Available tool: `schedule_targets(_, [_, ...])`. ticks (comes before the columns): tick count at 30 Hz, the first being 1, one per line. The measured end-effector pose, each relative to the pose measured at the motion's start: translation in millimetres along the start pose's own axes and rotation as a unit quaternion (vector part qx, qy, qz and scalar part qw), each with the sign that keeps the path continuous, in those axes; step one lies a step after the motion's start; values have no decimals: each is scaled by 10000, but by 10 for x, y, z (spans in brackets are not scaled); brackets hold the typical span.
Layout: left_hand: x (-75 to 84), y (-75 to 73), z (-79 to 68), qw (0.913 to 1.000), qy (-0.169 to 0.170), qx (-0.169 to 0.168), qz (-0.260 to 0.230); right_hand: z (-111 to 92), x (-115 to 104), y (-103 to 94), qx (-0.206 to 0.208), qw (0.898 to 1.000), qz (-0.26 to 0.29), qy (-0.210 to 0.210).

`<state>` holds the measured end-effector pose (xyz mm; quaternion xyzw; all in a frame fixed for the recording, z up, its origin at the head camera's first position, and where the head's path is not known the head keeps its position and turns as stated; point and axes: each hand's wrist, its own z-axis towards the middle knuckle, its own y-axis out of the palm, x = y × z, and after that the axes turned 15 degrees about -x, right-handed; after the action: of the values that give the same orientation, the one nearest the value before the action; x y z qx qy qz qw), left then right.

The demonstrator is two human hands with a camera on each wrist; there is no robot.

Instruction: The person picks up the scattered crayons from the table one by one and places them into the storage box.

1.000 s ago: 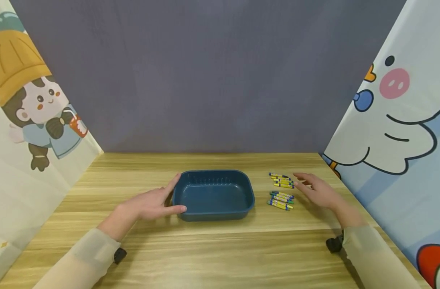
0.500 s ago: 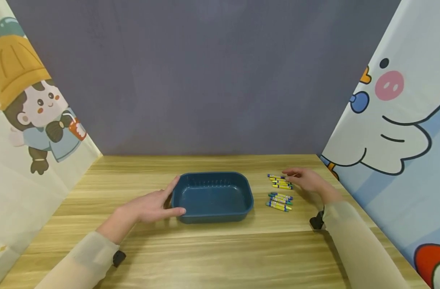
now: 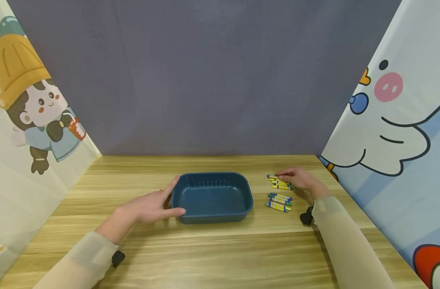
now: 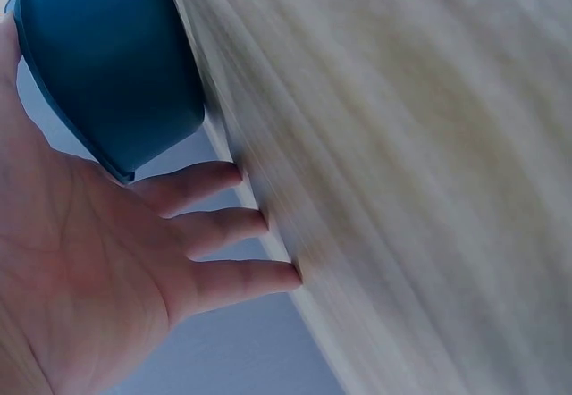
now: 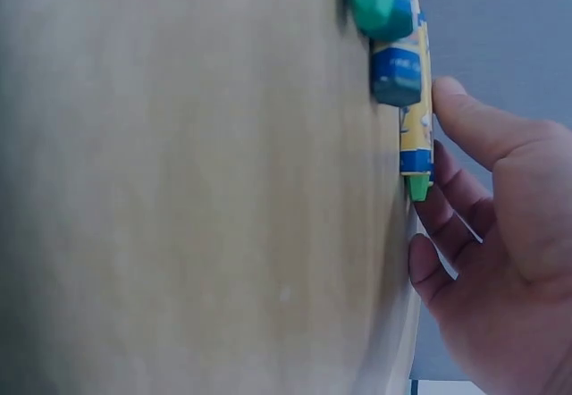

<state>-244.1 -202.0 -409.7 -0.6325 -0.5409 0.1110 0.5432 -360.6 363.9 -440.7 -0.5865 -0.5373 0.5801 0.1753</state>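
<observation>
A dark blue rectangular plastic tray (image 3: 212,200) stands on the table. My left hand (image 3: 153,206) rests at its left end, thumb over the near rim and index finger along the far corner. In the left wrist view the other fingers (image 4: 241,279) are straight, their tips at the tabletop. Crayons in yellow and blue wrappers lie right of the tray in a far group (image 3: 282,186) and a near group (image 3: 278,202). My right hand (image 3: 297,178) reaches over the far group, thumb and fingertips at its farthest crayon (image 3: 272,176); I cannot tell whether they pinch it.
The wooden table (image 3: 220,257) runs back to a grey wall panel (image 3: 212,80). Printed cartoon panels flank both sides, a bird on the right (image 3: 400,132) and a child in a yellow hat on the left (image 3: 35,100). A dark wrist camera (image 3: 307,216) hangs under my right cuff.
My right hand has moved left from beside the crayons to over the far group, its fingertips drawing closer together. My left hand stays at the tray, and the crayons lie as before.
</observation>
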Motion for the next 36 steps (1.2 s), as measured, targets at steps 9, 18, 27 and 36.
schedule_targets(9, [-9, 2, 4, 10000, -31, -22, -26, 13, 2, 8, 76, 9997, 228, -13])
schedule_targets(18, [-18, 12, 12, 10000, 10, 30, 36, 0, -1, 14, 112, 9997, 230, 26])
schedule_targets(27, [-7, 10, 3, 9999, 99, 63, -4, -42, -33, 1, 273, 9994, 221, -37])
schedule_targets(36, [-8, 3, -9, 10000, 36, 34, -8, -183, -230, -5, 380, 9980, 329, -389])
